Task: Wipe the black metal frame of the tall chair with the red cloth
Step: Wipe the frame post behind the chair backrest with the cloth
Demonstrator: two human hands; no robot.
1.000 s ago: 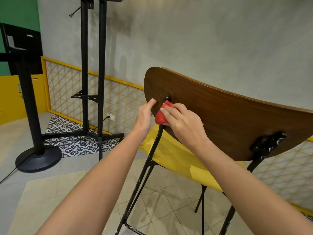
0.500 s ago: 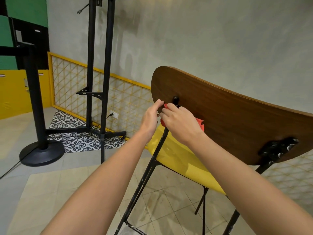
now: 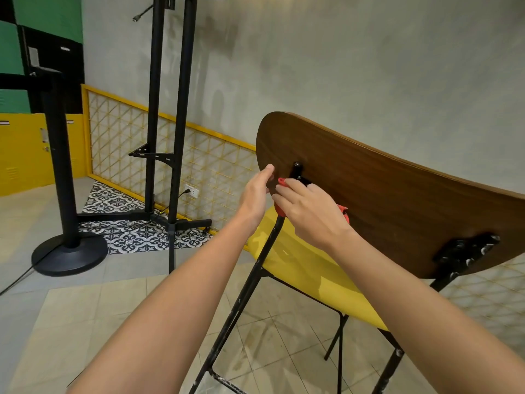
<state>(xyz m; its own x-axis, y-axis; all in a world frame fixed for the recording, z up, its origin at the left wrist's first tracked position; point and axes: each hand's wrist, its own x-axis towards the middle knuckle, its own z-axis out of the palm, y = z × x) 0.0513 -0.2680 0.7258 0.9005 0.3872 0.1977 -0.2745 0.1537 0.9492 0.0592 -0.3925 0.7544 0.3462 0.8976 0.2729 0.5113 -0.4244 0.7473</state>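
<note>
The tall chair has a brown wooden backrest (image 3: 383,194), a yellow seat (image 3: 306,277) and a black metal frame (image 3: 247,294). My right hand (image 3: 309,214) grips the red cloth (image 3: 343,212) around the left upright of the frame, just below its top bracket on the backrest. Most of the cloth is hidden under the hand; bits show at the fingertips and by the wrist. My left hand (image 3: 257,191) touches the left edge of the backrest with fairly straight fingers. A second black bracket (image 3: 466,250) sits at the backrest's lower right.
A black twin-pole stand (image 3: 167,132) rises on patterned tiles to the left of the chair. Further left stands a black pole on a round base (image 3: 69,255). A yellow lattice panel (image 3: 170,155) runs along the grey wall, with a plugged-in socket (image 3: 191,191).
My right hand with the red cloth has slid a little up the frame upright toward the bracket. The view has shifted right and closer. My left hand stays at the backrest edge.
</note>
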